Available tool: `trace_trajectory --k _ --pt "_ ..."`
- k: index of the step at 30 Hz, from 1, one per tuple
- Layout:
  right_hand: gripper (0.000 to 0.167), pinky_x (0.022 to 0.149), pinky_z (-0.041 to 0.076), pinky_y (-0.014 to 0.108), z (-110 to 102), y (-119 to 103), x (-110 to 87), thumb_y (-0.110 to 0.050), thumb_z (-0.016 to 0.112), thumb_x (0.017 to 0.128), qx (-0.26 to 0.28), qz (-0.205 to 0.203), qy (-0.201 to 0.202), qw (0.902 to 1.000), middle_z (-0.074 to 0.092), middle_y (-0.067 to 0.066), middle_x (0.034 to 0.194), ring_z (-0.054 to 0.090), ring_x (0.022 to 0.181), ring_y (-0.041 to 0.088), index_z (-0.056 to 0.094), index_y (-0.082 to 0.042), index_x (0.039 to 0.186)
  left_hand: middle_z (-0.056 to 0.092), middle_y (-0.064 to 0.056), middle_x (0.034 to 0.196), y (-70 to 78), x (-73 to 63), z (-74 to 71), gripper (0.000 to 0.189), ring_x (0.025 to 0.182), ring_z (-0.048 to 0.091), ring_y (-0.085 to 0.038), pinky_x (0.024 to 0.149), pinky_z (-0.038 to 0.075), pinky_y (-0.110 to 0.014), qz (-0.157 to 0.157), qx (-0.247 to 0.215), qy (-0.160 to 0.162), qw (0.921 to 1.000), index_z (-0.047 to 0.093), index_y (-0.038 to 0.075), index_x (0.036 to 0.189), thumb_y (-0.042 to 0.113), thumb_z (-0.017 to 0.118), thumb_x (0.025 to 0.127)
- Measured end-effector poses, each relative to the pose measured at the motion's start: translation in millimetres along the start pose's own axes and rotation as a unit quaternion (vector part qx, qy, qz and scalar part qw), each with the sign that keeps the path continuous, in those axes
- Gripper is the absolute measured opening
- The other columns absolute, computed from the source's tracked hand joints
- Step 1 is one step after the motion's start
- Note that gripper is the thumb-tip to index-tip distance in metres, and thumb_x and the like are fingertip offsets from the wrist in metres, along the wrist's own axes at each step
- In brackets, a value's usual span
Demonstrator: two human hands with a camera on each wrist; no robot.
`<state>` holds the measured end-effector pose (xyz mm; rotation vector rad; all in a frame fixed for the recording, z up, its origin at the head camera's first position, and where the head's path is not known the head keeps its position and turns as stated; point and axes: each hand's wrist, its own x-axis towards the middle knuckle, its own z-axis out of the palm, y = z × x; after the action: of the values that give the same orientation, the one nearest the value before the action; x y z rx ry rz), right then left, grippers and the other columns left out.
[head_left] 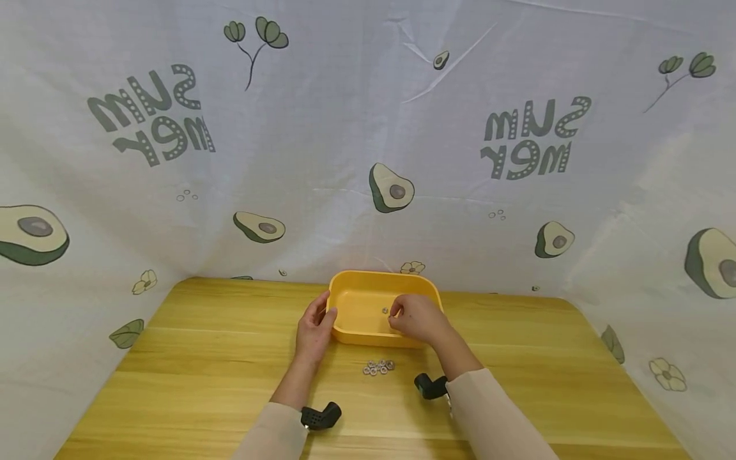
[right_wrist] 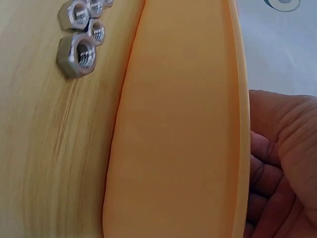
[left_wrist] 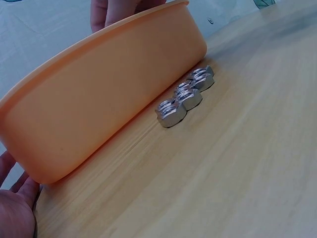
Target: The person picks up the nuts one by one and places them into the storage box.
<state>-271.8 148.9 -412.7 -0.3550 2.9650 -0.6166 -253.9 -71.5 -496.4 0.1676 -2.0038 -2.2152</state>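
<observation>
A yellow plastic tray (head_left: 359, 303) with raised walls stands on the wooden table, near its back edge. My left hand (head_left: 314, 329) grips the tray's left end, thumb over the rim and fingers along the outside wall. Reaching over the front right rim, my right hand (head_left: 418, 316) is low inside the tray, its thumb and forefinger brought together. I cannot tell whether something small is between those fingertips. Just left of them, one metal hex nut (head_left: 385, 310) lies on the tray floor. The tray wall hides the right fingertips in both wrist views.
Several metal hex nuts (head_left: 378, 367) lie in a cluster on the table (head_left: 230, 370), just in front of the tray; the nuts (right_wrist: 79, 54) also show beside its wall in the right wrist view. A white printed cloth (head_left: 345, 128) hangs behind and at both sides.
</observation>
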Motion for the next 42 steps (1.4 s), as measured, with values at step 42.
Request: trace_trajectory --k 42 --pt "0.025 0.059 0.046 0.026 15 3 20.2 -0.029 0.077 0.090 0.082 0.090 0.031 0.9920 0.069 0.005 0.086 0.058 0.066 0.017 0.073 -0.009 0.104 0.054 -0.015 0.151 1.0 1.0 1.0 0.046 0.142 0.050 -0.034 0.117 0.043 -0.049 -0.006 -0.009 0.005 0.9999 0.055 0.010 0.147 0.014 0.061 0.101"
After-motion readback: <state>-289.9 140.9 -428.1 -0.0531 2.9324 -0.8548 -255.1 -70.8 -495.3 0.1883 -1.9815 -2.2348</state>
